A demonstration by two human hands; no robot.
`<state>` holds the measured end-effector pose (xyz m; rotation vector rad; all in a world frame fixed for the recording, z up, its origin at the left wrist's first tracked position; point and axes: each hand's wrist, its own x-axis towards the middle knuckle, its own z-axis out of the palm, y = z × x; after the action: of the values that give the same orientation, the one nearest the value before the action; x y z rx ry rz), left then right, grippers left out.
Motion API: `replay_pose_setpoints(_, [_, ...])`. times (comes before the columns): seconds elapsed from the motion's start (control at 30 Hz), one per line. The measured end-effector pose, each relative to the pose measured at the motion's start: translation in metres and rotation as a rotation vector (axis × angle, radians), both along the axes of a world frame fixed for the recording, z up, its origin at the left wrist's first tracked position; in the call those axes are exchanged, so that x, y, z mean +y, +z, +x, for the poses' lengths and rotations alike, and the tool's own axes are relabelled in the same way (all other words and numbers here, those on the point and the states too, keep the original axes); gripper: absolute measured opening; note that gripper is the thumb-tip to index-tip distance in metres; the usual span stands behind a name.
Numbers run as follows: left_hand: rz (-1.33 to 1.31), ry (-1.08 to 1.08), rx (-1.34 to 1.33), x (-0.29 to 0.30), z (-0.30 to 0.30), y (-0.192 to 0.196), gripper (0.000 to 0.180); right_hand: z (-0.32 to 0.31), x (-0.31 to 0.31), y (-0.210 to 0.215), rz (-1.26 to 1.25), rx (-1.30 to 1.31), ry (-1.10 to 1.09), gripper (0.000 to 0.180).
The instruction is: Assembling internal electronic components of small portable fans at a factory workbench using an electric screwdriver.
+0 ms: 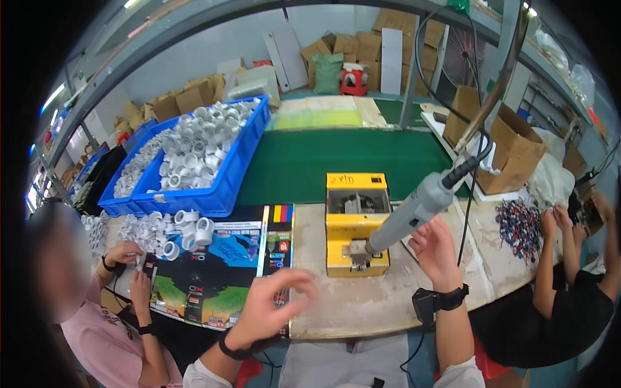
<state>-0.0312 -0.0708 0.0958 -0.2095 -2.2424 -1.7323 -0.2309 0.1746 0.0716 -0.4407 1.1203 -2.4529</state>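
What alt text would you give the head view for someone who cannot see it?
The person's right hand reaches for a hanging grey electric screwdriver whose tip meets a yellow box-shaped machine on the worn bench; the left hand hovers open and empty. Blue bins of white plastic fittings stand left, with co-workers at both sides.

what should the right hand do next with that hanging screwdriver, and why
Probably close the right hand around the grey electric screwdriver. Its fingers are spread open beside the barrel, not wrapped round it, while the tip already sits at the front of the yellow box. The left hand is raised, empty and blurred, so it is not steadying anything.
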Motion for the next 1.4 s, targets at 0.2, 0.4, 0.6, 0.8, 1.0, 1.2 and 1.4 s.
replay_pose_setpoints(0.2, [0.418,0.028,0.061,-0.050,-0.094,-0.007,0.027,-0.069,-0.037,0.000,-0.066,-0.003,0.065,0.021])
replay_pose_setpoints(0.4, [0.882,-0.066,-0.054,-0.087,-0.144,-0.085,0.028,-0.128,-0.044,-0.036,-0.138,-0.004,0.018,0.023])
replay_pose_setpoints(0.6, [0.888,-0.100,0.004,-0.079,-0.138,-0.107,0.028,-0.129,-0.023,-0.078,-0.309,0.159,0.214,0.023])
replay_pose_setpoints(0.8, [0.508,0.043,-0.029,-0.058,-0.126,-0.091,0.027,-0.087,-0.045,-0.046,0.277,0.609,-0.192,0.030])
replay_pose_setpoints(1.0, [0.218,-0.028,0.014,-0.042,-0.131,-0.091,0.034,-0.081,-0.053,-0.045,0.424,0.773,-0.257,0.044])
replay_pose_setpoints(1.2, [-0.015,0.027,0.098,-0.049,-0.121,-0.096,0.040,-0.073,-0.065,-0.050,0.408,0.799,-0.275,0.041])
replay_pose_setpoints(1.4, [0.039,-0.039,0.046,-0.039,-0.130,-0.098,0.047,-0.069,-0.058,-0.047,0.439,0.715,-0.360,0.044])
